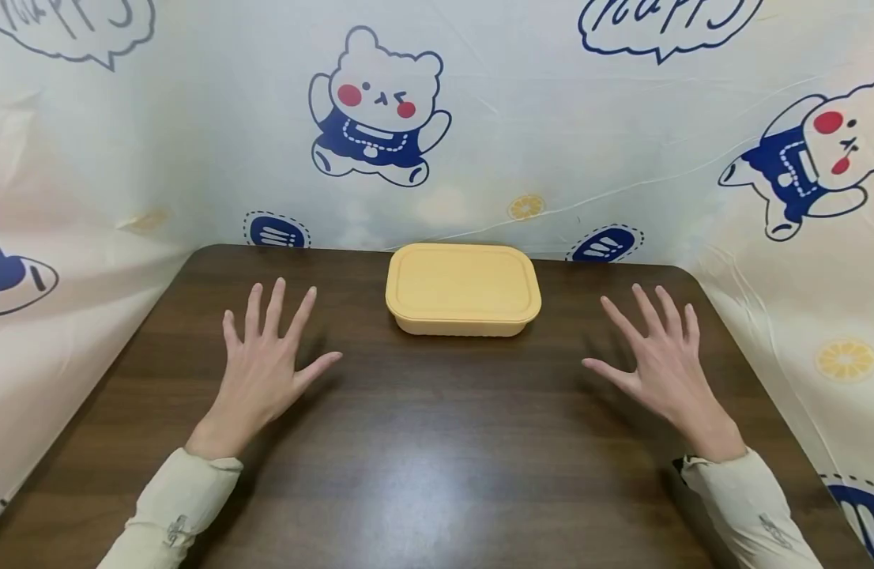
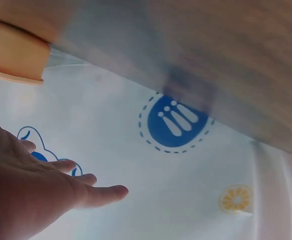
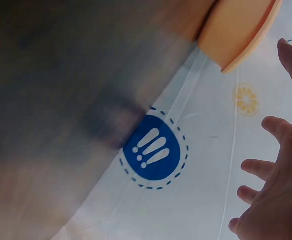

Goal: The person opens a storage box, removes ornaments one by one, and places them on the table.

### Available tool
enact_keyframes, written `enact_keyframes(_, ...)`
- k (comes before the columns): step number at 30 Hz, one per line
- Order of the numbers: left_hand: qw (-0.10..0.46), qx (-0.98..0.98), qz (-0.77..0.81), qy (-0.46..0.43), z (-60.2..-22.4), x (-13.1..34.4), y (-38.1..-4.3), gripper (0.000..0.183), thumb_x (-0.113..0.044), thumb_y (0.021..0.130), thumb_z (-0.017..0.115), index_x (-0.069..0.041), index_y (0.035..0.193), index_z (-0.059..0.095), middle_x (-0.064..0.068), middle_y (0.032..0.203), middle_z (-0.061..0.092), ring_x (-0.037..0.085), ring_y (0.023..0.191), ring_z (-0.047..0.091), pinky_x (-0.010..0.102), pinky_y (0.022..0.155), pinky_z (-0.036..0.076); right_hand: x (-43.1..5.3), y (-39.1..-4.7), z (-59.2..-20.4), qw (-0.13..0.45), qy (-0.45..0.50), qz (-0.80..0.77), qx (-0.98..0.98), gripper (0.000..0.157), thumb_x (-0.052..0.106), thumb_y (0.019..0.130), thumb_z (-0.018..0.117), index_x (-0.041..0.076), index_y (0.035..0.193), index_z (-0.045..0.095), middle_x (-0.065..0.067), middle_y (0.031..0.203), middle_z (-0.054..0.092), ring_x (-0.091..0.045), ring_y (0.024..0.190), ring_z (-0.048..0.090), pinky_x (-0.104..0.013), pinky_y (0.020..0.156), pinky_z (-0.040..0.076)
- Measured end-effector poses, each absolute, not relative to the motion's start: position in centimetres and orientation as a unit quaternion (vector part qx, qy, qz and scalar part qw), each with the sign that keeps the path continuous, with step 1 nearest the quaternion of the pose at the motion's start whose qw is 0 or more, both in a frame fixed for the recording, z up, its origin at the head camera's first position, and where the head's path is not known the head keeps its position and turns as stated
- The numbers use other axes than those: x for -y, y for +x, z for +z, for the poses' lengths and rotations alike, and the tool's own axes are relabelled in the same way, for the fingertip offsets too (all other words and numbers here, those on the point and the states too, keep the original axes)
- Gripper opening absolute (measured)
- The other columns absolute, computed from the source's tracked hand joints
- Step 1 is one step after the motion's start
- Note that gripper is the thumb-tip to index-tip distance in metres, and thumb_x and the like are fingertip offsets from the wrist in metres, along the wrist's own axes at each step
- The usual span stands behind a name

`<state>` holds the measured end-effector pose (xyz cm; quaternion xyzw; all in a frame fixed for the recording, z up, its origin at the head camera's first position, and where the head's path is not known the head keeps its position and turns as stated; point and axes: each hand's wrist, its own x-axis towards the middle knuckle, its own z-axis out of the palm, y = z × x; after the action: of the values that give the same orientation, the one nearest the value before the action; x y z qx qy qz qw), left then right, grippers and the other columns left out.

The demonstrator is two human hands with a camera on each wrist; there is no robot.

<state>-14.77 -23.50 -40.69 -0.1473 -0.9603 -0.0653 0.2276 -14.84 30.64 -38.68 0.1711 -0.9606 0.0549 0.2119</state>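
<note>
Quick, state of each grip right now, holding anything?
Left grip: open, spread, holding nothing, apart from the yellow box.
Right grip: open, spread, holding nothing, also apart from the box.

yellow box (image 2: 14,52) cut off in both wrist views, table (image 3: 40,90) blurred there, sleeves (image 1: 184,491) cropped by head view's bottom edge

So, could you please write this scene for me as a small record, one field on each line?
surface: dark brown wood-grain table
object: yellow rectangular lidded container, closed, near the table's far edge
left hand: fingers spread, left of the container, not touching it
right hand: fingers spread, right of the container, not touching it
clothing: pale sleeves on both arms
backdrop: pale sheet printed with cartoon bears and citrus slices
</note>
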Motion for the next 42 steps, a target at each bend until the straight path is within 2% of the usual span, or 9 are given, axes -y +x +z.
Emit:
enact_keyframes(5, 0.199, 0.964, -0.086, -0.151, -40.5, 22.2, -15.7, 0.098, -0.065, 0.084, 0.065, -0.027, 0.161, 0.016, 0.020, 0.165, 0.011, 0.043, 0.151, 0.002, 0.082, 0.104, 0.013, -29.5, -16.0, -38.4, 0.215, 0.184, 0.061, 0.957, 0.092, 0.064, 0.076, 0.073, 0.029, 0.154, 0.040, -0.020, 0.159, 0.028, -0.040, 0.150, 0.011, -0.069, 0.116, 0.002)
enact_keyframes(11, 0.100, 0.972, -0.156, -0.144, -39.5, 20.5, -16.9, 0.085, -0.065, 0.096, 0.049, -0.026, 0.162, 0.011, 0.019, 0.165, 0.007, 0.046, 0.149, 0.003, 0.079, 0.107, 0.011, -27.5, -17.9, -38.3, 0.208, 0.204, 0.084, 0.953, 0.087, 0.059, 0.081, 0.073, 0.026, 0.154, 0.039, -0.021, 0.158, 0.029, -0.042, 0.149, 0.014, -0.070, 0.114, 0.009)
enact_keyframes(16, 0.045, 0.965, -0.211, -0.150, -38.7, 19.0, -17.8, 0.080, -0.064, 0.099, 0.042, -0.022, 0.161, 0.013, 0.019, 0.164, 0.012, 0.044, 0.149, 0.009, 0.073, 0.112, 0.014, -26.3, -19.4, -38.4, 0.200, 0.195, 0.118, 0.953, 0.079, 0.052, 0.088, 0.070, 0.024, 0.154, 0.038, -0.022, 0.158, 0.027, -0.043, 0.146, 0.017, -0.070, 0.114, 0.009)
enact_keyframes(21, -0.017, 0.934, -0.316, -0.163, -39.0, 17.9, -19.6, 0.071, -0.052, 0.105, 0.039, -0.013, 0.160, 0.018, 0.020, 0.161, 0.022, 0.038, 0.147, 0.023, 0.063, 0.116, 0.023, -24.8, -20.6, -38.0, 0.140, 0.190, 0.197, 0.951, 0.070, 0.047, 0.097, 0.062, 0.018, 0.155, 0.036, -0.021, 0.157, 0.027, -0.041, 0.145, 0.022, -0.069, 0.114, 0.015)
enact_keyframes(26, -0.097, 0.867, -0.467, -0.143, -38.8, 18.0, -23.0, 0.059, -0.037, 0.109, 0.036, -0.009, 0.159, 0.019, 0.025, 0.154, 0.034, 0.040, 0.138, 0.040, 0.056, 0.109, 0.039, -22.4, -22.1, -36.1, 0.090, 0.189, 0.277, 0.938, 0.066, 0.044, 0.100, 0.058, 0.008, 0.152, 0.037, -0.016, 0.155, 0.034, -0.035, 0.144, 0.028, -0.060, 0.115, 0.027)
enact_keyframes(31, -0.144, 0.791, -0.588, -0.091, -38.8, 16.8, -25.1, 0.057, -0.031, 0.110, 0.035, -0.005, 0.158, 0.019, 0.029, 0.150, 0.037, 0.043, 0.135, 0.044, 0.055, 0.107, 0.043, -22.5, -23.8, -36.2, 0.046, 0.136, 0.307, 0.941, 0.066, 0.039, 0.102, 0.056, 0.003, 0.152, 0.034, -0.021, 0.153, 0.038, -0.038, 0.140, 0.037, -0.058, 0.113, 0.033)
enact_keyframes(34, -0.156, 0.763, -0.623, -0.069, -39.1, 15.7, -25.6, 0.058, -0.032, 0.110, 0.036, -0.002, 0.157, 0.020, 0.029, 0.144, 0.042, 0.041, 0.132, 0.047, 0.053, 0.107, 0.044, -22.9, -24.7, -37.5, 0.020, 0.101, 0.320, 0.942, 0.064, 0.036, 0.102, 0.056, -0.001, 0.150, 0.035, -0.025, 0.143, 0.049, -0.039, 0.129, 0.050, -0.055, 0.105, 0.045)
enact_keyframes(37, -0.152, 0.761, -0.628, -0.060, -39.3, 15.1, -25.8, 0.056, -0.032, 0.109, 0.037, -0.002, 0.155, 0.027, 0.028, 0.133, 0.048, 0.037, 0.122, 0.054, 0.051, 0.103, 0.048, -23.1, -25.3, -38.8, 0.007, 0.081, 0.330, 0.940, 0.062, 0.037, 0.102, 0.055, -0.004, 0.147, 0.041, -0.024, 0.121, 0.062, -0.034, 0.105, 0.062, -0.046, 0.087, 0.056)
enact_keyframes(42, -0.143, 0.774, -0.614, -0.053, -39.5, 14.9, -25.7, 0.050, -0.029, 0.109, 0.039, -0.004, 0.153, 0.034, 0.023, 0.115, 0.053, 0.029, 0.096, 0.060, 0.042, 0.090, 0.057, -22.7, -26.0, -40.0, 0.002, 0.082, 0.368, 0.926, 0.055, 0.040, 0.103, 0.052, -0.001, 0.141, 0.052, -0.014, 0.088, 0.060, -0.024, 0.073, 0.053, -0.032, 0.060, 0.046)
